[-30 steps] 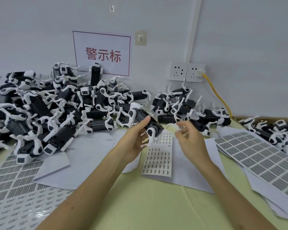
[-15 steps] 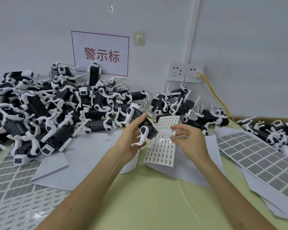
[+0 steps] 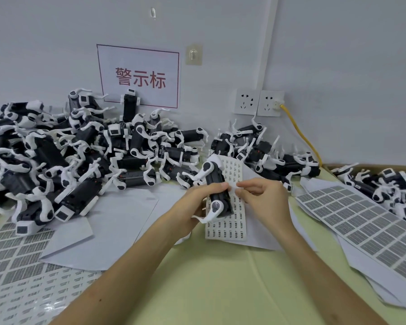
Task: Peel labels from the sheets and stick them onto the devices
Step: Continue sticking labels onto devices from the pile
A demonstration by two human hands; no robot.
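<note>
One device [image 3: 217, 184], now upended over the label sheet [image 3: 227, 226], sits gripped in the left hand [image 3: 197, 202]. At its 3 o'clock the right hand [image 3: 263, 198] has closed in, pinching a label [image 3: 234, 190] against it.

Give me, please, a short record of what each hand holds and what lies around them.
Left hand: grips a black-and-white device
Right hand: pinches a small white label beside the device
Beneath the hands: label sheet on white paper
Far left: pile of devices
Right: grey sheet of labels
Wall: sign with red characters
</note>
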